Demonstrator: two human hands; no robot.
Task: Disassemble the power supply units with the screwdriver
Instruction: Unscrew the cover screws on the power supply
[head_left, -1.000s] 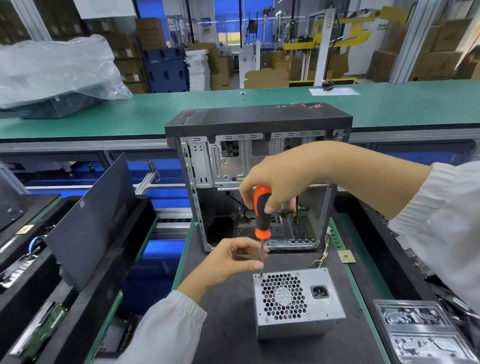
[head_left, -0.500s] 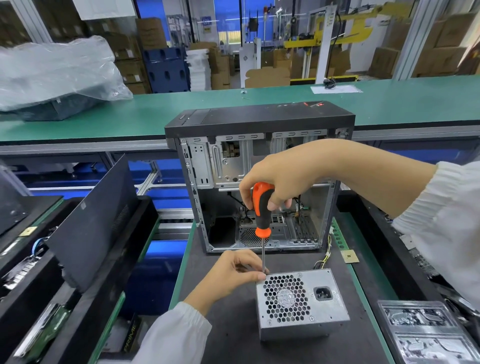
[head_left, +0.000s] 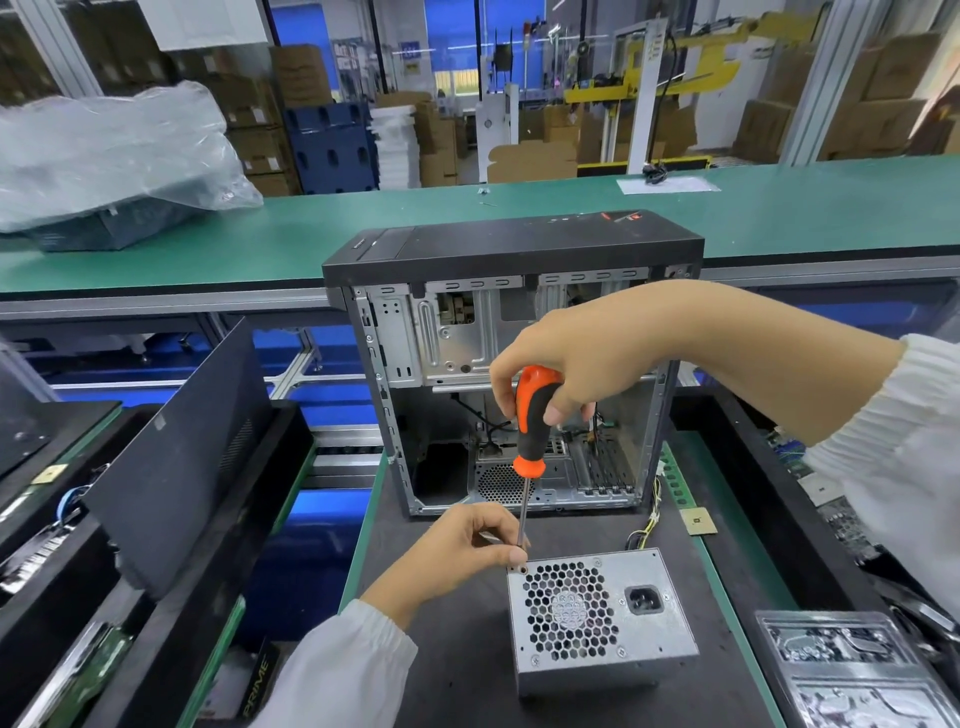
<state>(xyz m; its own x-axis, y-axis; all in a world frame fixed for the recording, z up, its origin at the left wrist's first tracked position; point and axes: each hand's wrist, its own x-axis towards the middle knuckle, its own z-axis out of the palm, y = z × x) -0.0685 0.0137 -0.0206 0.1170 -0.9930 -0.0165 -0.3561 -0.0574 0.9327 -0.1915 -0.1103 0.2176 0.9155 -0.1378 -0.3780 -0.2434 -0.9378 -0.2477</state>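
- Green workbench (head_left: 779, 218) runs across behind your station; a clear plastic bag (head_left: 104, 156) lies on its left end.
- Open computer case (head_left: 514, 364) stands upright on the dark mat (head_left: 457, 649), side panel off, metal interior facing you.
- Power supply unit (head_left: 597, 618) sits on the mat just in front of the case, fan grille up, power socket (head_left: 644, 598) on its right.
- Your right hand (head_left: 587, 358) wraps the orange-and-black screwdriver (head_left: 530, 421) handle, shaft nearly vertical, tip at the unit's far-left corner.
- Your left hand (head_left: 462, 545) pinches the shaft low, fingertips touching that corner.
- Small chip (head_left: 698, 521) lies right of the unit, apart.
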